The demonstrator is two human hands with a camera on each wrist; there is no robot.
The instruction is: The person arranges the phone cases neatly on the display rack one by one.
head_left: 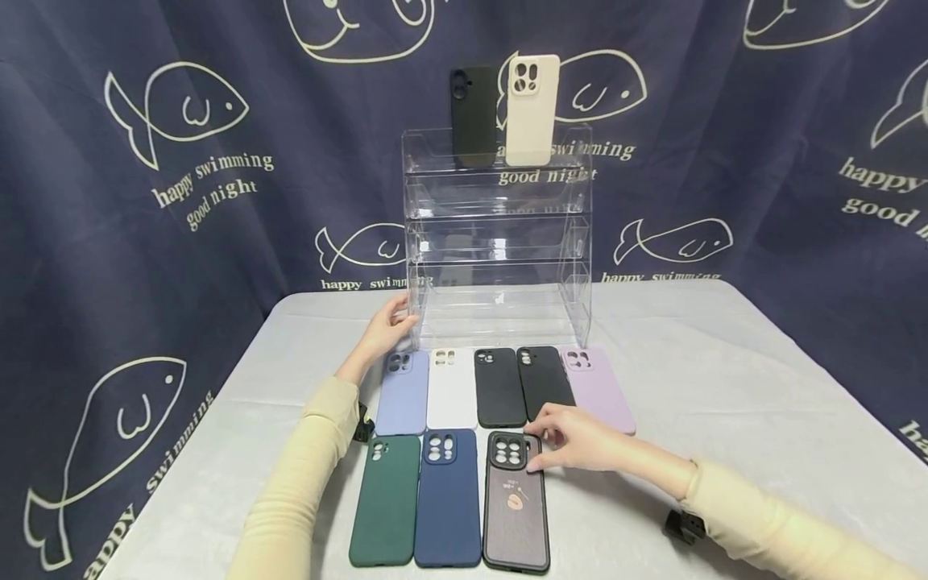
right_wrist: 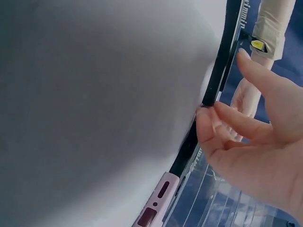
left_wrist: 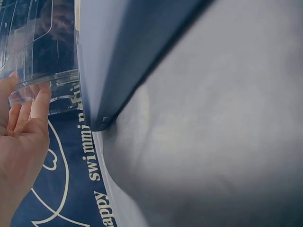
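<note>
My left hand is at the lower left side of a clear tiered display rack; thumb and fingers lie on either side of its edge in the left wrist view. My right hand is at the upper right corner of a dark brown phone case with a black rim. Its fingertips touch the case's edge, while the thumb stands apart from it in the right wrist view. Left of that case lie a navy phone case and a green phone case.
Behind them lie a blue-violet phone case, a white one, two black phone cases and a lilac phone case. On the rack's top tier stand a black phone case and a cream phone case. A curtain hangs behind.
</note>
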